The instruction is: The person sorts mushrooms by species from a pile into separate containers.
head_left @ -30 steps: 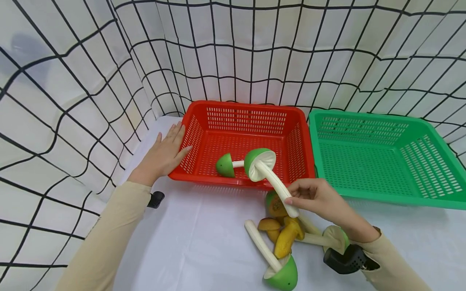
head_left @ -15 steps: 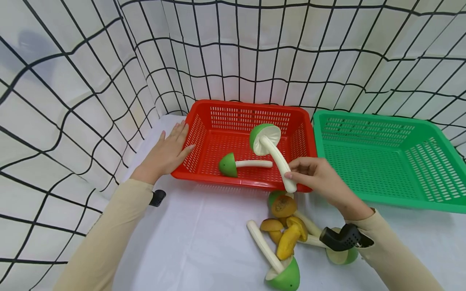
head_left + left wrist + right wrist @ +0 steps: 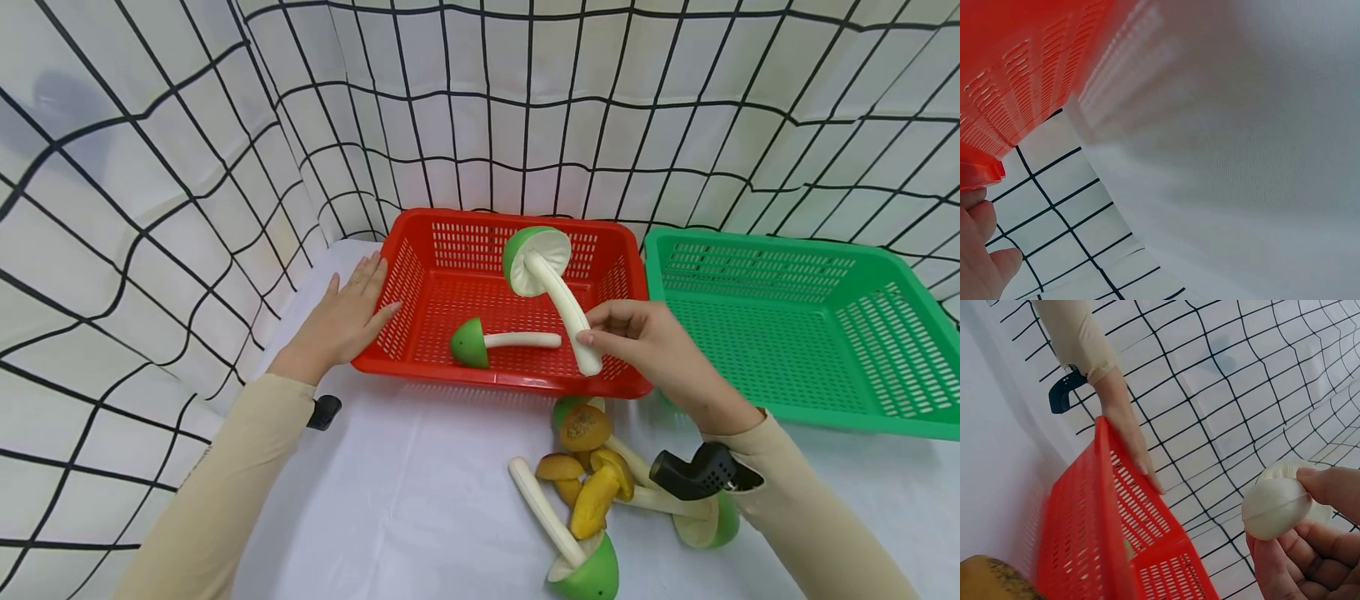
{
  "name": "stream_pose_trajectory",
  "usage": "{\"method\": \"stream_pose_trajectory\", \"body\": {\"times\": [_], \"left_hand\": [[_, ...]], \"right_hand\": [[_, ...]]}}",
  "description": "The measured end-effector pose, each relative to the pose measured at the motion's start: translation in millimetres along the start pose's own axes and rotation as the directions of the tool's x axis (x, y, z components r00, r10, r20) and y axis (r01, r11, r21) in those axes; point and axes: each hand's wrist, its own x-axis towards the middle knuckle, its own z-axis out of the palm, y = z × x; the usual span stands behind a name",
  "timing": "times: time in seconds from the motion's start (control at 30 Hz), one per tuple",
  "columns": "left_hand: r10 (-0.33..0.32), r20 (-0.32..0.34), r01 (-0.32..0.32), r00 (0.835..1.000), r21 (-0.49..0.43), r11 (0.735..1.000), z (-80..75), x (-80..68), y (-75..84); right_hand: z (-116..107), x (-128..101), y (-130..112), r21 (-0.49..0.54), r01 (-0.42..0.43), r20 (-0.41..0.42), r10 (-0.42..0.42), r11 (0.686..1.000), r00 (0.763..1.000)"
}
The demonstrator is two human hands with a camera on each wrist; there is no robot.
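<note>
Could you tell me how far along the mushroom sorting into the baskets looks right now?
One green mushroom already lies in the red basket. The right hand holds a second green mushroom above it, while the left hand rests against its side. A pile of mushrooms remains on the table; the green basket holds nothing.

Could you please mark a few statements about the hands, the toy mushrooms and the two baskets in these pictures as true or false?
1. The right hand holds a green-capped toy mushroom by its white stem. True.
2. The left hand grips a yellow mushroom. False: it rests flat against the outer side of the red basket and holds nothing.
3. One green-capped mushroom lies inside the red basket. True.
4. The green basket holds several mushrooms. False: no mushroom shows in it.
5. A pile of yellow and green mushrooms lies on the white table in front of the red basket. True.
</note>
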Motion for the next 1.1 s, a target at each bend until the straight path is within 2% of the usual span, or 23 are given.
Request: {"method": "stream_pose_trajectory", "body": {"times": [0.17, 0.33, 0.63, 1.1], "left_hand": [[0.002, -0.004, -0.002, 1.000, 0.008, 1.000, -0.5, -0.4, -0.9], [0.004, -0.007, -0.003, 1.000, 0.011, 1.000, -1.6, -1.2, -2.1], [0.006, -0.006, -0.006, 1.000, -0.006, 1.000, 0.0, -1.0, -1.8], [-0.001, 0.003, 0.001, 1.000, 0.001, 1.000, -1.8, -2.0, -0.1]], "right_hand": [[-2.5, 12.5, -9.0, 0.013, 0.046, 0.014, -0.046, 0.999, 0.999], [-5.2, 35.4, -7.2, 0.044, 0.061, 0.030, -0.062, 0.997, 0.998], [-6.7, 59.5, 7.3, 0.065, -0.027, 0.026, 0.026, 0.998, 0.999], [-9.6, 93.3, 16.6, 0.091, -0.026, -0.054, 0.031, 0.996, 0.998]]}}
